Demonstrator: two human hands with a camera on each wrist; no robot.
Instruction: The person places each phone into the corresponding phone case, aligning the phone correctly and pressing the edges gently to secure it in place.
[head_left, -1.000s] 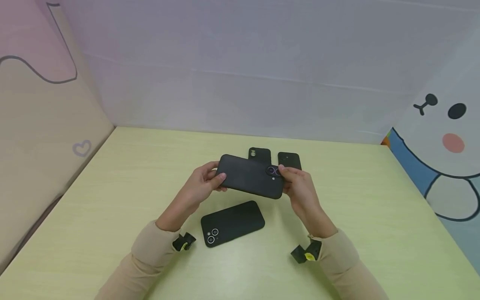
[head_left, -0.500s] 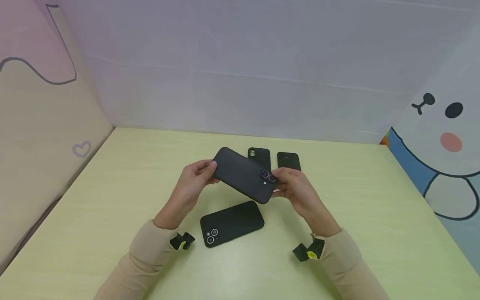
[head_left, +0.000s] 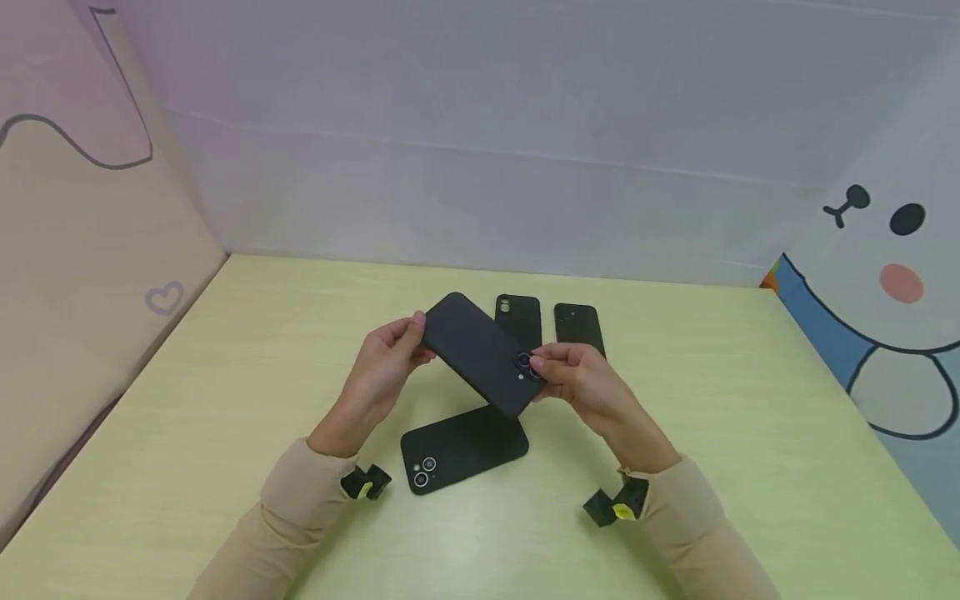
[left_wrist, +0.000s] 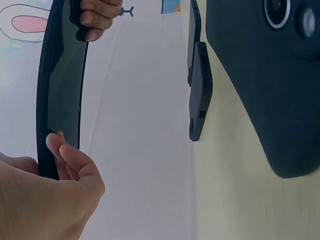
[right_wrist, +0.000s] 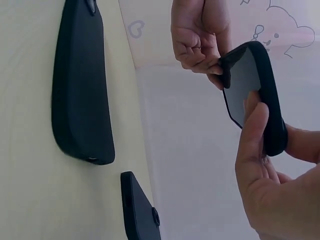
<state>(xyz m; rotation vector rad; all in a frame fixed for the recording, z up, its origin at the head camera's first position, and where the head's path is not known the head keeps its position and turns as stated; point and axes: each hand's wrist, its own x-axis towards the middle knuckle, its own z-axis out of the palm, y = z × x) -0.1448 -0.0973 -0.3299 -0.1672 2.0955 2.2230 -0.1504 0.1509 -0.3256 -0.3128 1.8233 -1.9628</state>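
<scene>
Left hand [head_left: 377, 367] pinches the end of the held phone [head_left: 476, 350] at its 10 o'clock, thumb on the near side, fingers curled underneath, gap no wider than the phone. Right hand [head_left: 588, 382] grips the opposite end, 4 o'clock, thumb at the camera rings [head_left: 523, 360], fingers bent behind. Held phone is up off the worktop [head_left: 720, 400], tilted, black back toward the head camera; the right wrist view shows a glossy dark face [right_wrist: 245, 75] on its other side, framed by a black rim. Progress, as judged: pick-up done, cover and phone look joined; can't tell if every edge is seated, so checking or pressing the rim may be left. Other pieces lie untouched by the hands. At 6 o'clock from the held phone, a flat black phone [head_left: 468, 448], camera end toward 8 o'clock, its upper edge partly covered in the head view. At 1 o'clock, a black case [head_left: 519, 321] with pale camera holes, maybe unfilled, partly hidden. At 2 o'clock, a smaller dark phone [head_left: 579, 325], just beside the case, lower end behind the right hand. Outward: beige sleeves [head_left: 303, 500], pale wall [head_left: 480, 167] at 12, cartoon print [head_left: 903, 283] around 3.
</scene>
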